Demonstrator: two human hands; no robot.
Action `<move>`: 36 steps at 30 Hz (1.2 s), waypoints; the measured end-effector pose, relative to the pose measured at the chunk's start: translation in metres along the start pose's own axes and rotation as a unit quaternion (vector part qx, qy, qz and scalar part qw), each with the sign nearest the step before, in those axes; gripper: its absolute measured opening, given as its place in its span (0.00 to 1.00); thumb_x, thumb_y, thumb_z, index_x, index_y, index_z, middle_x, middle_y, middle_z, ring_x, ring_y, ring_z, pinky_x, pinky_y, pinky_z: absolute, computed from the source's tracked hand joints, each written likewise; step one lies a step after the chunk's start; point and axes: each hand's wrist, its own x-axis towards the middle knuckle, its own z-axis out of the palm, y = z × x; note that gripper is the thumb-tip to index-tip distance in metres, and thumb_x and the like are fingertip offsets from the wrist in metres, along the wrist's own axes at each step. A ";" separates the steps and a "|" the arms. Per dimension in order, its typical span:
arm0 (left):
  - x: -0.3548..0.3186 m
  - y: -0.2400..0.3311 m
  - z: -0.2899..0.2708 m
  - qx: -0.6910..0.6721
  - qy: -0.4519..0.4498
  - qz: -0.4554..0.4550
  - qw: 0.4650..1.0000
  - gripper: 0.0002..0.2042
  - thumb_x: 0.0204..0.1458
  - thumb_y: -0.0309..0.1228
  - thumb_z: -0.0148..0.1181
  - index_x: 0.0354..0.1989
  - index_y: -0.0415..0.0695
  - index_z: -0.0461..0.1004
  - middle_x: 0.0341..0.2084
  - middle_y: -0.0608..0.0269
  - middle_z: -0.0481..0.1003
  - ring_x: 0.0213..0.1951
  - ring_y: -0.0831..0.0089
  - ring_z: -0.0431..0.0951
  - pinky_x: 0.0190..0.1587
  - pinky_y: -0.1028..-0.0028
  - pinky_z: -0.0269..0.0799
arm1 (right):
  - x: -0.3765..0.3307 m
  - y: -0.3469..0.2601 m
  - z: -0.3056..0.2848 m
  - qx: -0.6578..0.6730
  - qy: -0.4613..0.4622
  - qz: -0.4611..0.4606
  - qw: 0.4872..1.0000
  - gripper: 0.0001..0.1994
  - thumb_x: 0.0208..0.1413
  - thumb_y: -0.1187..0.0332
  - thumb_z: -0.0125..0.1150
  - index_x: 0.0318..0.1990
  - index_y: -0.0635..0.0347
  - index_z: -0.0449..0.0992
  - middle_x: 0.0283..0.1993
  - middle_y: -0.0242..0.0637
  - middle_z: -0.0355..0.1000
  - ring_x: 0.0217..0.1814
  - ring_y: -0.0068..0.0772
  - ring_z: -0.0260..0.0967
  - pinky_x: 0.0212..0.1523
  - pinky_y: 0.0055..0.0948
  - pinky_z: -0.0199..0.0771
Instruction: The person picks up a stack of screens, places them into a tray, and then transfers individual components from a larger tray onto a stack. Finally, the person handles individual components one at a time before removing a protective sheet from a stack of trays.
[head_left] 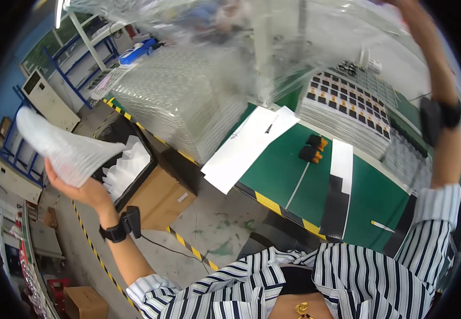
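A white ribbed plastic tray [63, 146] is gripped in the left hand [79, 186] over a part-filled black-lined cardboard box [140, 181]; a clear plastic sheet [252, 37] is lifted high, the right hand's grip unseen; tall tray stacks [180, 103] are left on the green bench [278, 165].

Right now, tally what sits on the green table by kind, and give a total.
Stacks of clear trays: 2
White paper sheets: 1
Black-and-orange parts: 2
Black-and-white strips: 1
Total: 6

Green bench [278, 165]; tray stacks [347, 114], papers [249, 146]
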 end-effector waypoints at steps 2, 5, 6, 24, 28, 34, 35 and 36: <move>-0.002 -0.003 0.014 -0.012 -0.013 0.024 1.000 0.19 0.51 0.26 0.44 0.53 0.34 0.58 0.50 0.51 0.62 0.54 0.61 0.60 0.57 0.68 0.51 | 0.029 0.015 0.057 0.064 -0.111 0.048 0.991 0.14 0.54 0.65 0.48 0.39 0.68 0.72 0.26 0.32 0.68 0.24 0.20 0.66 0.23 0.18 0.69; -0.011 -0.008 0.045 -0.016 -0.077 0.052 0.996 0.19 0.51 0.27 0.45 0.52 0.35 0.62 0.51 0.52 0.62 0.55 0.62 0.60 0.58 0.68 0.50 | 0.070 0.136 0.172 0.216 -0.341 0.081 0.911 0.11 0.51 0.65 0.54 0.38 0.62 0.74 0.35 0.33 0.71 0.30 0.22 0.69 0.35 0.18 0.69; -0.013 -0.017 0.052 0.011 -0.129 0.055 0.990 0.18 0.51 0.27 0.46 0.51 0.36 0.64 0.52 0.52 0.62 0.56 0.63 0.59 0.58 0.69 0.49 | 0.063 0.121 0.211 0.215 -0.328 0.123 0.912 0.10 0.50 0.66 0.53 0.35 0.64 0.74 0.29 0.35 0.71 0.29 0.24 0.69 0.33 0.20 0.70; -0.083 -0.067 0.133 -0.013 -0.315 -0.032 0.948 0.12 0.52 0.26 0.41 0.41 0.35 0.69 0.42 0.55 0.70 0.51 0.59 0.65 0.60 0.60 0.42 | -0.001 0.182 0.394 0.094 -0.427 0.033 0.899 0.17 0.52 0.64 0.50 0.49 0.58 0.69 0.46 0.43 0.70 0.48 0.34 0.66 0.49 0.27 0.62; -0.076 -0.093 0.116 -0.011 -0.241 -0.022 0.970 0.11 0.50 0.24 0.45 0.41 0.35 0.69 0.41 0.57 0.71 0.48 0.65 0.68 0.55 0.68 0.54 | -0.003 0.178 0.397 0.076 -0.308 -0.065 0.946 0.16 0.53 0.62 0.51 0.48 0.57 0.70 0.45 0.38 0.71 0.48 0.28 0.66 0.48 0.26 0.63; -0.050 -0.251 0.067 0.025 0.142 -0.097 0.985 0.11 0.43 0.24 0.53 0.38 0.38 0.68 0.34 0.61 0.71 0.36 0.66 0.70 0.42 0.72 0.64 | 0.015 0.150 0.302 0.727 -0.233 -0.126 0.634 0.13 0.53 0.65 0.52 0.40 0.66 0.73 0.30 0.34 0.70 0.29 0.19 0.66 0.33 0.16 0.68; -0.043 -0.307 0.030 -0.046 0.194 -0.146 0.969 0.13 0.43 0.26 0.55 0.39 0.38 0.68 0.36 0.61 0.71 0.35 0.65 0.70 0.41 0.72 0.64 | 0.004 0.140 0.298 0.701 -0.235 -0.152 0.655 0.13 0.52 0.65 0.54 0.41 0.64 0.73 0.31 0.33 0.71 0.31 0.19 0.66 0.35 0.16 0.68; -0.075 -0.358 -0.006 -0.108 0.186 -0.173 0.961 0.13 0.43 0.26 0.55 0.39 0.38 0.68 0.36 0.61 0.71 0.35 0.65 0.70 0.41 0.72 0.64 | 0.005 0.140 0.250 0.635 -0.243 -0.182 0.711 0.13 0.51 0.64 0.56 0.41 0.63 0.74 0.32 0.33 0.72 0.32 0.19 0.66 0.37 0.16 0.68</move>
